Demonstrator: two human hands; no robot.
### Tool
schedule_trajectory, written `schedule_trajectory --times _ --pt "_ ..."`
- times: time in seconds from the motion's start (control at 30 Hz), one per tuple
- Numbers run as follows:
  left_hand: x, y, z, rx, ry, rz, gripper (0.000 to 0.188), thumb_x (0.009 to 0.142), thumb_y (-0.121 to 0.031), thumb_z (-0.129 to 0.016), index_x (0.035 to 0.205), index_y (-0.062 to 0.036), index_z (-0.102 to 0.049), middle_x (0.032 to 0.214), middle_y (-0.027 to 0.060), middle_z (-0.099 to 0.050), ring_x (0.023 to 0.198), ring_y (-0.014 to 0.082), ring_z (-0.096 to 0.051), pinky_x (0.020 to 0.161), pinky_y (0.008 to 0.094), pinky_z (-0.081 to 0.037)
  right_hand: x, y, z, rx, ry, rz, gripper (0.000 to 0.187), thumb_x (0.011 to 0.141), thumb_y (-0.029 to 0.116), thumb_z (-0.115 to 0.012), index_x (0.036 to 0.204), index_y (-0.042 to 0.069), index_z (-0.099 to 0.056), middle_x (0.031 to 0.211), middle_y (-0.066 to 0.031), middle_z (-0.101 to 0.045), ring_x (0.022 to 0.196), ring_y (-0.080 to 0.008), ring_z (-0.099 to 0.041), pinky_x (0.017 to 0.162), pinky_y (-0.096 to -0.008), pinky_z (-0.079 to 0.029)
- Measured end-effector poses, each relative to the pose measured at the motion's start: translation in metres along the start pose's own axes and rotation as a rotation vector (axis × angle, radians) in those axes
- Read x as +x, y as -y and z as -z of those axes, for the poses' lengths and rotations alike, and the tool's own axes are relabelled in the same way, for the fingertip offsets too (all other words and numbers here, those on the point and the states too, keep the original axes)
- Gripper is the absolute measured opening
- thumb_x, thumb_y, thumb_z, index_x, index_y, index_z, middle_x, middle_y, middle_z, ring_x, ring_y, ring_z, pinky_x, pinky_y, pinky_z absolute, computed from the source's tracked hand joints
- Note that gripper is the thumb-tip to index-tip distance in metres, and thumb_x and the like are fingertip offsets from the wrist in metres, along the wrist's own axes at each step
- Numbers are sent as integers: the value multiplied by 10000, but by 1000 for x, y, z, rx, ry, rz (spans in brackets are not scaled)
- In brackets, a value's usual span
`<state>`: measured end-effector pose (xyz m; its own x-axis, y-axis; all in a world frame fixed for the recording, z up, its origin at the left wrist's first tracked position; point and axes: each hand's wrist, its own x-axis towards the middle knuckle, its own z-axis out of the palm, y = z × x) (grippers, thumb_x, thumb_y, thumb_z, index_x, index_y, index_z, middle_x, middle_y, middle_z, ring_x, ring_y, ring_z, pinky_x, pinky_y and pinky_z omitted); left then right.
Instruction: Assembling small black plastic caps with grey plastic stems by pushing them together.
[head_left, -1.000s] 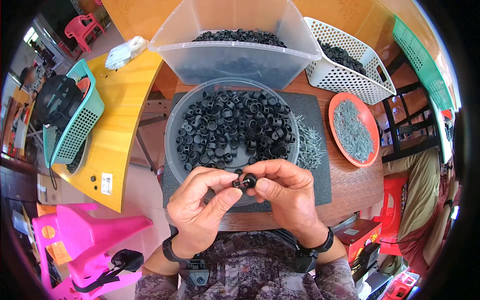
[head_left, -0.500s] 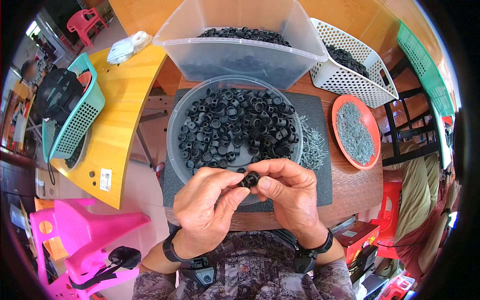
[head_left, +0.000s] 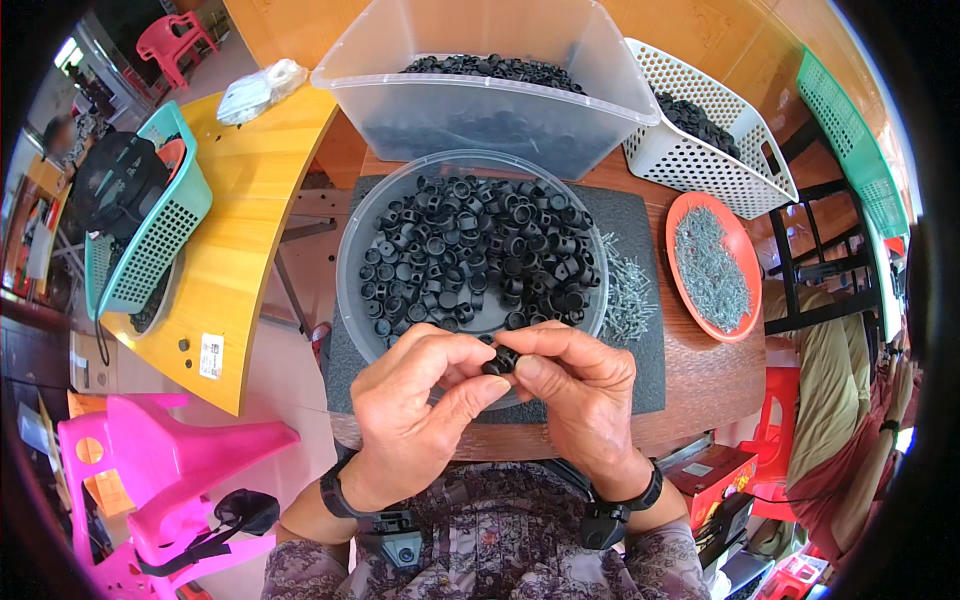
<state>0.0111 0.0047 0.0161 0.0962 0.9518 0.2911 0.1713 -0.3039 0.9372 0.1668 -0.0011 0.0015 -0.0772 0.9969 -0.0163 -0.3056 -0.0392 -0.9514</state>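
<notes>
Between my two hands is a small round black plastic part (head_left: 499, 361), held just over the near rim of a tub. My left hand (head_left: 425, 400) pinches it from the left with thumb and forefinger. From the other side, the thumb and fingers of my right hand (head_left: 580, 395) grip it too. Fingertips cover much of the part, so its detail is hard to make out. The round clear tub (head_left: 345, 255) beyond holds many similar black ring-shaped parts. Loose silver screws (head_left: 627, 295) lie on the dark mat (head_left: 640, 385) right of the tub.
An orange plate (head_left: 748, 262) of screws sits at the right. Behind the tub stand a large clear bin (head_left: 480, 120) and a white perforated basket (head_left: 690, 165), both with black parts. A yellow table (head_left: 240, 180) with a green basket (head_left: 165, 240) is left. A person's legs (head_left: 835, 370) show at right.
The black part has turned slightly between my fingertips, and my left fingers have shifted a little. The whole view has moved very slightly.
</notes>
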Motion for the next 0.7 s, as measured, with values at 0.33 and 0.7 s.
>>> schedule_trajectory --times 0.33,0.7 --pt "5 1 4 -64 97 86 338 686 -101 -784 983 1 -661 738 20 -561 686 94 -519 608 220 -421 -2 -3 2 14 -29 -3 140 832 -35 -621 965 -4 -653 851 -18 -636 757 -47 -559 651 -188 -456" --pt "12 2 6 64 221 -21 295 692 -60 -764 946 28 -642 741 58 -577 668 114 -587 602 229 -499 0 -1 10 -92 42 68 139 797 -77 -625 919 -17 -658 838 -41 -628 785 -77 -571 706 -209 -468"
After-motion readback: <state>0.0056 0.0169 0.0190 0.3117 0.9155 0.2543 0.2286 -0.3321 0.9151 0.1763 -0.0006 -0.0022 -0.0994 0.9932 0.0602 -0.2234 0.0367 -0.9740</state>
